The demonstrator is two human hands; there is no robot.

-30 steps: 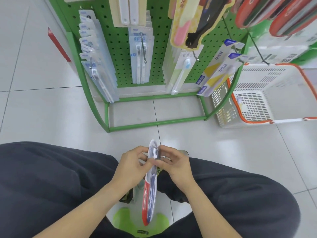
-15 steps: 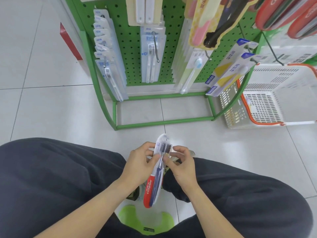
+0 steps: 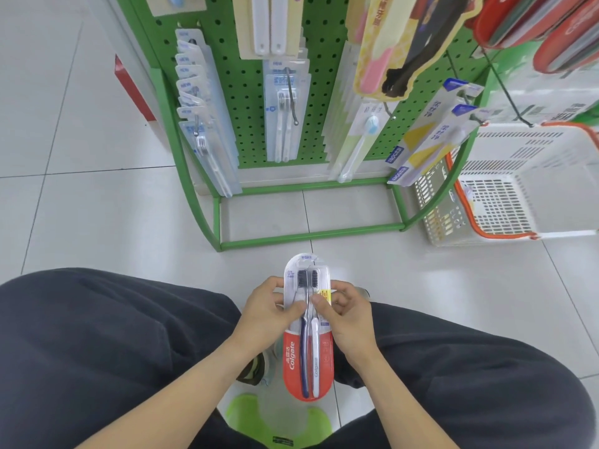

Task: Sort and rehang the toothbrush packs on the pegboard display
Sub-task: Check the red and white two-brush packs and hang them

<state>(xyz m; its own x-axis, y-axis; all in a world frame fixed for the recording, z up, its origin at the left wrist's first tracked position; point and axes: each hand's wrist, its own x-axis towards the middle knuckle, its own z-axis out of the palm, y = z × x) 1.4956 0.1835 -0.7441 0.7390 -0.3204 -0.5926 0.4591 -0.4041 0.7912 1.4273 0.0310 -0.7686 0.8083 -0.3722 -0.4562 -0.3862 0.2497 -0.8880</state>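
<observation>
A red and clear Colgate toothbrush twin pack (image 3: 308, 354) faces me, held flat between my knees. My left hand (image 3: 269, 309) grips its left edge with the thumb on the front. My right hand (image 3: 348, 311) pinches the right edge, thumb beside the left thumb. Ahead stands the green pegboard display (image 3: 246, 102). Pale blue packs (image 3: 202, 124) hang at its left, a clear twin pack (image 3: 285, 115) in the middle, a single blue-headed brush pack (image 3: 359, 140) right of that, and boxed packs (image 3: 428, 134) on the right pegs.
A white basket with orange rim (image 3: 505, 192) sits on the tiled floor right of the rack. A green stool (image 3: 278, 422) is under me. My dark trouser legs (image 3: 97, 348) fill both lower sides. Red packs (image 3: 544, 27) hang at the top right.
The pack has turned from edge-on to face-on in both hands. The view has moved closer to the rack.
</observation>
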